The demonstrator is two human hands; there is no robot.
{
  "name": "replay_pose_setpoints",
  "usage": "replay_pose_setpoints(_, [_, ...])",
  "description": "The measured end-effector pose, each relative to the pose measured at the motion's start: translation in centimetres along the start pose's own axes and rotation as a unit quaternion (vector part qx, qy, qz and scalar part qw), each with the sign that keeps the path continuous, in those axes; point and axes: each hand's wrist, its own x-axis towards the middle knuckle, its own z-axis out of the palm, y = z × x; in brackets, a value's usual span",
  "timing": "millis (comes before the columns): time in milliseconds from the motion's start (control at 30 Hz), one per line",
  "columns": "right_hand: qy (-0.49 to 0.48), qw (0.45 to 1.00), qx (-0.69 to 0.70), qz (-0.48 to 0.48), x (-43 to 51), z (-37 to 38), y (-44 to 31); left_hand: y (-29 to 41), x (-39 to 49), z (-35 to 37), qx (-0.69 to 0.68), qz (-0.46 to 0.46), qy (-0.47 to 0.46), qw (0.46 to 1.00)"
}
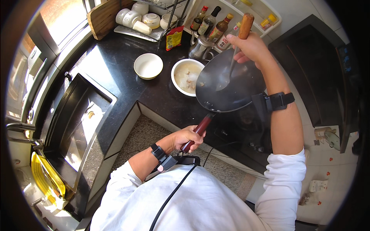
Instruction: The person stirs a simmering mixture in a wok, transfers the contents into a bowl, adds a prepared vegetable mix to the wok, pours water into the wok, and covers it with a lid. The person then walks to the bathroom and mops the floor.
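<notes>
My left hand [189,139] grips the dark red handle [201,130] of a black wok [245,78], which is tilted toward a white bowl. My right hand [250,50] holds the wooden handle of a metal spatula [227,78], its blade against the inside of the wok. A few food bits cling near the wok's rim, and faint steam hangs over it. The white bowl [176,82] holds cloudy broth with pieces of food, and the wok's edge covers its right side. To its left stands a second white bowl [148,67] with nothing visible in it.
A metal pot [200,47] and several sauce bottles [212,24] stand behind the wok. A dish rack [141,33] with bowls is at the back. At left are a sink [78,124] and a yellow basket [46,176]. A range hood [312,75] juts in at right.
</notes>
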Motion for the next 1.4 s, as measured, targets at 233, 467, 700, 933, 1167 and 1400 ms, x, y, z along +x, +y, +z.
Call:
replay_pose_setpoints(233, [0.007,0.997,0.065,0.027,1.2,1.1,2.2,-0.1,-0.2,0.0,-0.003,-0.005,-0.017,1.000])
replay_pose_setpoints(467, [-0.003,0.990,0.138,0.005,2.3,1.8,2.5,-0.3,-0.1,-0.3,0.002,-0.006,-0.019,1.000])
replay_pose_setpoints(700, [-0.009,0.996,0.083,0.035,2.0,1.0,1.3,0.1,-0.5,-0.1,0.002,-0.009,-0.014,1.000])
replay_pose_setpoints(933, [0.004,0.987,0.159,0.011,2.2,2.4,2.1,0.2,-0.4,0.1,-0.002,-0.004,-0.019,1.000])
replay_pose_setpoints(1167, [0.002,0.992,0.123,0.015,1.7,1.3,1.5,0.1,-0.4,0.0,0.002,0.000,-0.016,1.000])
replay_pose_setpoints(1400, [-0.003,0.989,0.143,0.027,1.7,2.0,2.9,0.0,-0.3,0.0,0.000,-0.012,0.000,1.000])
